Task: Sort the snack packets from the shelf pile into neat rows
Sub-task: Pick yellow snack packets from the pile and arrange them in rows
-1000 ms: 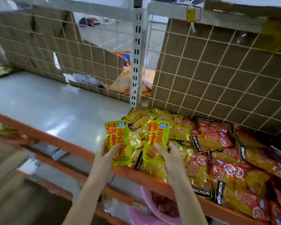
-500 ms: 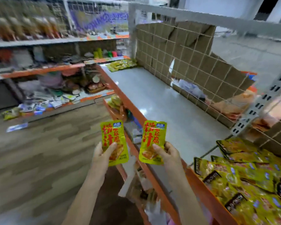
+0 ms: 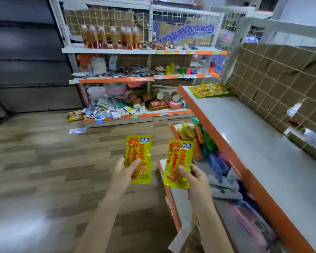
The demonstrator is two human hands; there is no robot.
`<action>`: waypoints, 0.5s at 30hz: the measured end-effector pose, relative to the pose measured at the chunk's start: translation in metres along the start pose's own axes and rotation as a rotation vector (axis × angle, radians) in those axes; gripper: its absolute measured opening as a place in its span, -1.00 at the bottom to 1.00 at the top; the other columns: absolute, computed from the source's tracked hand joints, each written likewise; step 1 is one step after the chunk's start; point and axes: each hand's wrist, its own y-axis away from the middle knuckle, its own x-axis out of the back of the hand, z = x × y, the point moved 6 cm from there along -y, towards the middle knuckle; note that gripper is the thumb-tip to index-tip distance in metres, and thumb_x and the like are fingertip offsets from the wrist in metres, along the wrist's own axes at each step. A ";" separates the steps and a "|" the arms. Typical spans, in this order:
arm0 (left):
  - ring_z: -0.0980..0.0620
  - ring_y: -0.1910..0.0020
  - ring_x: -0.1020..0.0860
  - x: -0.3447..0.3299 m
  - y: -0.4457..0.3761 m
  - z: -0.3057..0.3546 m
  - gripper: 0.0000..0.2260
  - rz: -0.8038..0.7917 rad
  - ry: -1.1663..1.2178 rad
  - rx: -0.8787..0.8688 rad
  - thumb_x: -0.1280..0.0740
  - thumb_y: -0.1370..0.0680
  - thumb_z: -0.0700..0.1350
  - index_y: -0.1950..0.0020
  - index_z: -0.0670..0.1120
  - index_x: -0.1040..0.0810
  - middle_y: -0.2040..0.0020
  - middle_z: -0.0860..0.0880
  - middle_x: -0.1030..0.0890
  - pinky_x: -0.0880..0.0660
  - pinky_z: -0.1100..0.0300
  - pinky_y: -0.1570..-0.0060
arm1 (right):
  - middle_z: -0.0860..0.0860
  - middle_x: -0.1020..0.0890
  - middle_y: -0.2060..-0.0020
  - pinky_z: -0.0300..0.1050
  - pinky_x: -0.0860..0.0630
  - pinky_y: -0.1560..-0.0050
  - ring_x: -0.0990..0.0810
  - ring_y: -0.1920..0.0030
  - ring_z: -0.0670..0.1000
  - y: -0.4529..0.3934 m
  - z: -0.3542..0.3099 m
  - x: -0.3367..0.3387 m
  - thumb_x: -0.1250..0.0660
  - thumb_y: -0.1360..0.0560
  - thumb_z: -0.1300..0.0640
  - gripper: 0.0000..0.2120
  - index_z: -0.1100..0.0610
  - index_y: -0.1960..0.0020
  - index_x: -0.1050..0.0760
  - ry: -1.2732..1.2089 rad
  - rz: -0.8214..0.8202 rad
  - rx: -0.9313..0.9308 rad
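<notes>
Head view shows two bare arms stretched forward over a wooden floor [image 3: 35, 161], each with one snack packet. The left hand [image 3: 123, 172] is closed on the lower part of the left packet [image 3: 138, 157], with the thumb pressed on its front and the other fingers behind it. The right hand [image 3: 193, 177] is closed in the same way on the lower part of the right packet [image 3: 179, 161], thumb on the front. Both packets are yellow with big red characters and a small blue label at the top, and both stand nearly upright, side by side, not touching each other.

To the right is a long grey shelf [image 3: 263, 143] with an orange front edge. Its surface is mostly bare; at its far end lies a small group of yellow packets [image 3: 209, 90], flat and close together, near the back wall of wire grid and brown cardboard [image 3: 281, 79]. Under this shelf a lower shelf [image 3: 173, 198] carries mixed colourful goods, partly blurred.

Across the floor stands another shelf unit [image 3: 144, 52]. Its upper level holds a row of bottles [image 3: 109, 38] with red and orange content, and the lower levels hold scattered small packs and bowls. One pack [image 3: 77, 130] lies on the floor before it.
</notes>
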 end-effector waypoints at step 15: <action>0.15 0.32 -0.63 -0.012 -0.195 0.022 -0.96 0.026 -0.005 -0.006 -0.35 -0.52 -0.24 0.05 -0.15 -0.53 0.16 -0.09 -0.65 -0.55 0.32 0.35 | 0.17 -0.66 0.24 -0.28 -0.53 0.36 -0.64 0.33 -0.05 -0.211 0.005 -0.073 -0.31 -0.49 0.36 -0.89 0.37 0.02 -0.57 0.010 -0.010 -0.013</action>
